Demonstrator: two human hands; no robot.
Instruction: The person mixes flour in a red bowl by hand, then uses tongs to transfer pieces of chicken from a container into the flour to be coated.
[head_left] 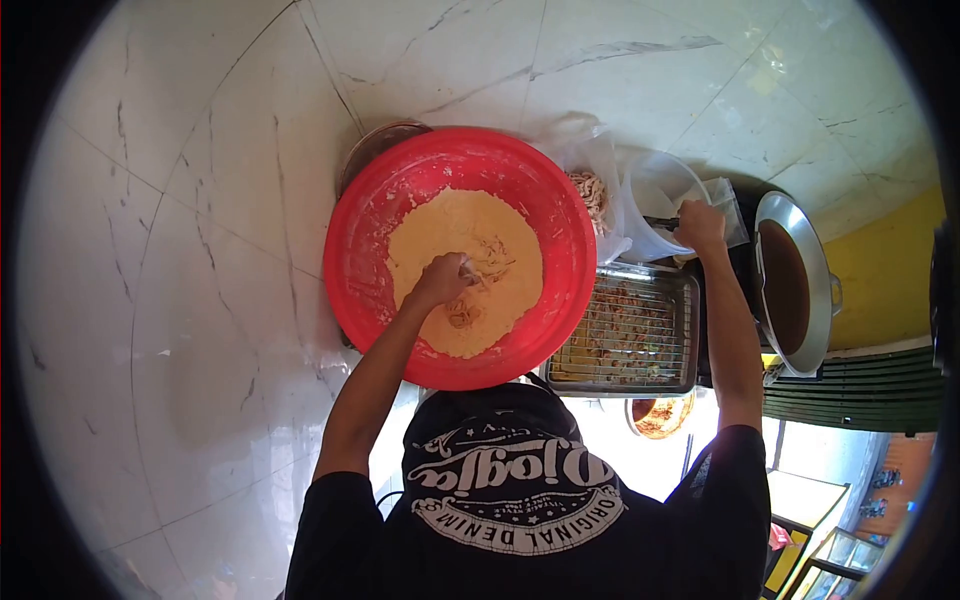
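A wide red basin [352, 215] holds pale yellow flour [500, 325] with a few thin strips [460, 315] lying in it. My left hand [443, 280] is down in the basin, fingers closed at the flour's surface; what they pinch is hard to make out. Over a clear plastic tub [655, 180] on the right, my right hand [702, 226] is closed around a dark, slim utensil [660, 222], whose far end I cannot make out. Beside the basin, a clear plastic bag [575, 145] contains pale, stringy pieces [590, 195].
Right of the basin sits a metal tray with a wire rack [625, 335] and browned crumbs. A large wok [788, 285] of brown liquid stands at the far right. Below the tray is a round container with reddish contents [660, 415]. White marbled tiles [200, 300] surround these.
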